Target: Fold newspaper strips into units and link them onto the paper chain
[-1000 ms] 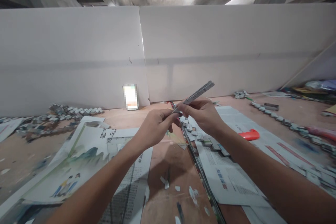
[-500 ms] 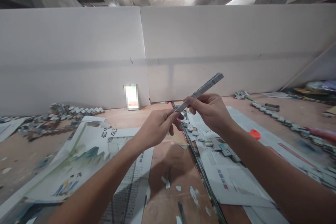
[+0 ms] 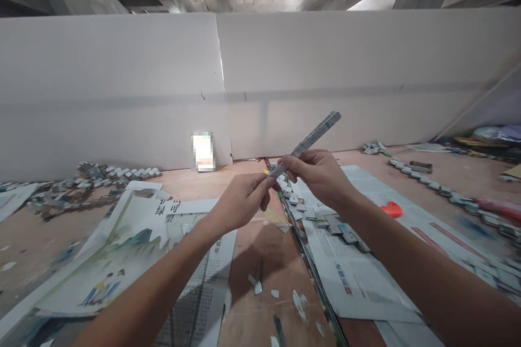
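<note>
Both hands hold a narrow folded strip of newspaper point(image 3: 315, 134) above the table, slanting up to the right. My left hand point(image 3: 244, 200) pinches its lower end between thumb and fingers. Close beside it, my right hand point(image 3: 319, 173) grips the strip nearer its middle, thumb on top. The upper part of the strip sticks out free past the right hand. Below the right hand, a chain of folded paper links point(image 3: 331, 223) lies on a newspaper sheet point(image 3: 366, 287). Another printed sheet point(image 3: 134, 249) with a mountain picture is under the left forearm.
A heap of folded paper chain point(image 3: 109, 176) lies at the back left, and a long chain point(image 3: 443, 190) runs along the right. A lit phone point(image 3: 203, 152) leans on the white board point(image 3: 122, 65). A red piece point(image 3: 392, 209) and paper scraps point(image 3: 256, 283) lie on the table.
Both hands and the strip have shifted slightly left. The right hand has also come slightly lower, and the strip's layers look pressed closer together at its upper end.
</note>
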Demonstrator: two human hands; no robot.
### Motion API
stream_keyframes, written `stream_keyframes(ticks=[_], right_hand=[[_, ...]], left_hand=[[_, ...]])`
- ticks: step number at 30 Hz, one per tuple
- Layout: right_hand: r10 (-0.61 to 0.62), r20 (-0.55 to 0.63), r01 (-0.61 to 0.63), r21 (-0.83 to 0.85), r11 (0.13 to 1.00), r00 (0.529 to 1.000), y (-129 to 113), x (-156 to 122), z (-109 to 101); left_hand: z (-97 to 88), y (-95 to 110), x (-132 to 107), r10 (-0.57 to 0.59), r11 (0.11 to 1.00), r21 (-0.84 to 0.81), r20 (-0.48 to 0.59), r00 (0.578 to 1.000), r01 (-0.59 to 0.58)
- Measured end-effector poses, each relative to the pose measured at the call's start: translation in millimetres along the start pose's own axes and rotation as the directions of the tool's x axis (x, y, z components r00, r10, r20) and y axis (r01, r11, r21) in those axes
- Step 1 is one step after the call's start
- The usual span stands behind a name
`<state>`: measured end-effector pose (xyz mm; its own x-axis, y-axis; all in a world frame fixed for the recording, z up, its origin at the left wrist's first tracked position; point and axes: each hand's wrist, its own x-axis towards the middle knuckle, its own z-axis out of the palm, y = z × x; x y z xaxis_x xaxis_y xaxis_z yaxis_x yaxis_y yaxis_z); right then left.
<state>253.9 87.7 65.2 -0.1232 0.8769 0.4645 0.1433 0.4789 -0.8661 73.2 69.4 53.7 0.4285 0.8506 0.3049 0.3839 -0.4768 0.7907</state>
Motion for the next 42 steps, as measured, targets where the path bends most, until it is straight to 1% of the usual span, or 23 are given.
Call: stream_keyframes(ticks=[4,7,9,11,13,16,17,18,20,22,24,27,29,31,33,35,36,39,40,41,42], right_hand=[[-0.038,-0.077,0.035,-0.048,0.998,0.996,-5.4,-1.4,-1.8],[-0.046,-0.111,0.047,0.009,0.999,0.993,-2.3,1.7,-4.8],[-0.037,-0.094,0.045,0.085,0.995,0.995,2.1,3.2,-4.2],[-0.018,-0.047,0.023,0.098,0.995,0.999,5.3,2.9,-1.2],[-0.006,-0.017,0.007,0.041,0.999,1.000,5.9,1.3,2.2],[-0.013,-0.020,0.012,-0.052,0.999,1.000,3.7,-1.5,4.5],[-0.012,-0.014,0.011,-0.076,0.997,1.000,3.1,-2.3,5.0],[-0.003,0.009,0.004,-0.101,0.995,1.000,2.9,-3.3,6.0],[0.038,0.099,-0.024,-0.146,0.989,0.994,4.5,-6.0,10.5],[0.084,0.202,-0.049,-0.173,0.984,0.976,8.3,-9.8,18.8],[0.126,0.257,-0.081,-0.179,0.981,0.958,13.4,-14.1,29.1],[0.161,0.221,-0.124,-0.169,0.978,0.962,20.7,-19.9,43.1],[0.158,0.188,-0.128,-0.164,0.978,0.969,24.3,-23.7,50.4],[0.153,0.194,-0.121,-0.166,0.979,0.969,26.9,-28.1,56.4],[0.147,0.227,-0.103,-0.192,0.976,0.963,28.7,-32.5,60.9],[0.161,0.293,-0.081,-0.266,0.960,0.942,30.0,-36.0,62.8],[0.188,0.348,-0.075,-0.315,0.946,0.918,30.5,-36.9,62.7],[0.325,0.500,-0.090,-0.437,0.895,0.803,31.0,-35.4,58.0],[0.338,0.529,-0.089,-0.441,0.893,0.779,30.9,-33.4,55.4],[0.322,0.547,-0.078,-0.422,0.903,0.773,30.8,-31.0,52.5],[0.282,0.554,-0.058,-0.386,0.921,0.783,30.8,-28.4,49.7]], left_hand=[[-0.3,-0.1,0.5,-0.009,1.000,-0.014,0.018,1.000,0.009],[0.4,-1.2,0.2,-0.023,0.999,-0.032,0.025,0.999,0.024],[2.5,-2.7,-0.4,-0.023,0.999,-0.036,0.003,1.000,0.023],[4.9,-4.3,-0.7,-0.017,0.999,-0.030,-0.033,0.999,0.016],[5.7,-5.7,0.1,-0.022,0.999,-0.030,-0.030,0.999,0.021],[1.5,-7.2,3.9,-0.008,0.999,-0.030,0.037,0.999,0.009],[-1.0,-7.5,5.6,0.007,0.999,-0.035,0.023,1.000,-0.006],[-3.5,-7.6,7.1,0.025,0.999,-0.042,-0.013,1.000,-0.025],[-7.6,-7.4,9.2,0.051,0.996,-0.066,-0.090,0.995,-0.057],[-8.8,-7.0,9.6,0.059,0.994,-0.082,-0.104,0.993,-0.068],[-7.4,-6.8,9.0,0.055,0.995,-0.079,-0.092,0.994,-0.062],[-4.1,-8.1,8.4,0.022,0.994,-0.107,-0.138,0.990,-0.037],[-2.7,-10.1,9.1,-0.007,0.985,-0.169,-0.192,0.981,-0.026],[-2.0,-12.8,10.4,-0.038,0.968,-0.249,-0.250,0.968,-0.027],[-1.6,-15.8,11.8,-0.069,0.943,-0.331,-0.294,0.953,-0.033],[-2.0,-18.4,13.3,-0.098,0.920,-0.391,-0.317,0.943,-0.036],[-2.7,-19.4,13.9,-0.110,0.911,-0.412,-0.324,0.940,-0.036],[-6.4,-21.1,15.2,-0.131,0.895,-0.445,-0.332,0.934,-0.032],[-7.7,-21.3,15.4,-0.136,0.893,-0.449,-0.329,0.935,-0.028],[-8.5,-21.4,15.5,-0.139,0.893,-0.449,-0.320,0.937,-0.021],[-9.0,-21.4,15.5,-0.140,0.895,-0.445,-0.309,0.941,-0.013]])
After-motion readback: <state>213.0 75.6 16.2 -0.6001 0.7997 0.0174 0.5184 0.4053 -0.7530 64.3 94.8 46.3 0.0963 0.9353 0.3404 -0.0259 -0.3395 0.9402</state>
